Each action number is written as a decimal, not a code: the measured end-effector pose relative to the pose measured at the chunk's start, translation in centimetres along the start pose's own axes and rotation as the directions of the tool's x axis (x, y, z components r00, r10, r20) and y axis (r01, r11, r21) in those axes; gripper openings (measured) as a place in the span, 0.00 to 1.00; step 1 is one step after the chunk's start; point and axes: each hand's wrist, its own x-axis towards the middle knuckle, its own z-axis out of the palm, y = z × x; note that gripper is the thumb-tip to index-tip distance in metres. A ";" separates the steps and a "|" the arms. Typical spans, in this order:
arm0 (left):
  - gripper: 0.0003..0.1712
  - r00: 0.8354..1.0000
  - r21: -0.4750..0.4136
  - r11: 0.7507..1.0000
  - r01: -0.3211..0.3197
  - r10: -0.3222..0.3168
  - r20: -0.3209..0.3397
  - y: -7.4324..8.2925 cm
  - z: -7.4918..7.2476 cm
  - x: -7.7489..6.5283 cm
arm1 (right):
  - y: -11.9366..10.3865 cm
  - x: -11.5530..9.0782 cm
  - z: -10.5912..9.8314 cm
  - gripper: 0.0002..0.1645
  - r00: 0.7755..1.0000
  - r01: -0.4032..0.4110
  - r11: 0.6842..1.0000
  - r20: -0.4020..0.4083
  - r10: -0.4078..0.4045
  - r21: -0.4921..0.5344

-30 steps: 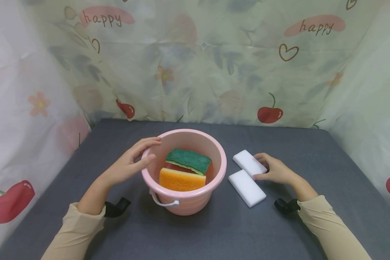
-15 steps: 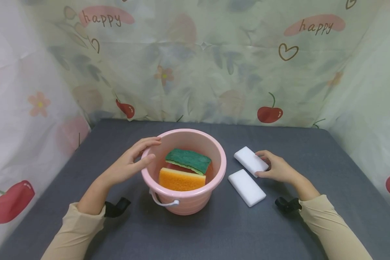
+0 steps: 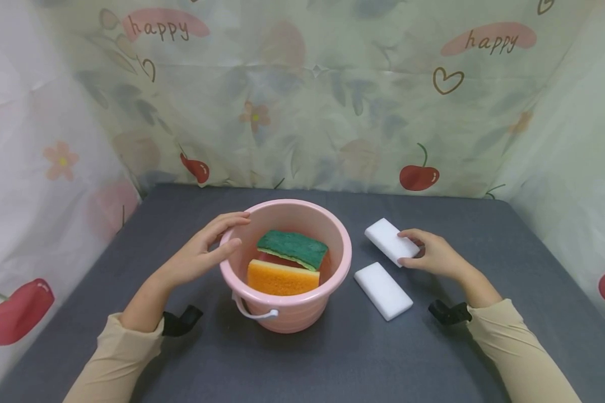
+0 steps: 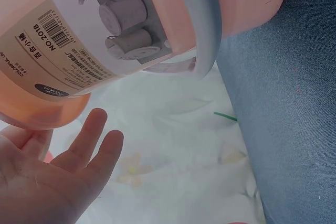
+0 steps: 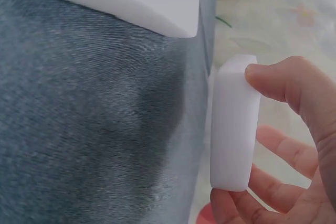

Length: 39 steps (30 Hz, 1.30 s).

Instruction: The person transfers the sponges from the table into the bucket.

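Note:
My right hand [image 3: 436,254] pinches a white melamine sponge [image 3: 390,240] at its right end. In the right wrist view that sponge [image 5: 233,127] is raised off the tabletop, with the thumb at its upper edge and fingertips at its lower edge. A second white sponge [image 3: 383,291] lies flat on the table nearer me. On the left rim of a pink bucket [image 3: 344,263] rests my left hand [image 3: 201,249], fingers and thumb spread. Inside the bucket are a green scouring sponge [image 3: 292,247] and an orange sponge [image 3: 282,278].
The bucket stands on a dark grey tabletop [image 3: 322,369], its pale handle [image 3: 254,313] hanging at the front. A printed label [image 4: 63,45] shows on its side. Patterned cloth [image 3: 312,140] closes off the back and both sides.
My right hand has lifted one white sponge up and slightly right, away from the other. The left hand and the bucket have stayed put.

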 end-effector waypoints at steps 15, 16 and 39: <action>0.23 1.000 -0.002 1.000 0.000 0.000 0.002 -0.1 0.0 0.0 | -1.0 -0.2 -1.1 0.32 0.997 0.007 1.000 -0.082 -0.006 0.011; 0.23 1.000 -0.002 1.000 -0.002 0.002 0.002 -0.1 0.0 0.0 | -1.2 -0.2 -1.2 0.32 0.996 0.004 1.000 -0.086 -0.002 0.019; 0.23 1.000 -0.009 1.000 -0.008 0.008 0.004 0.0 0.0 0.0 | -3.8 -0.5 -2.2 0.27 0.976 -0.006 0.997 -0.217 0.023 0.079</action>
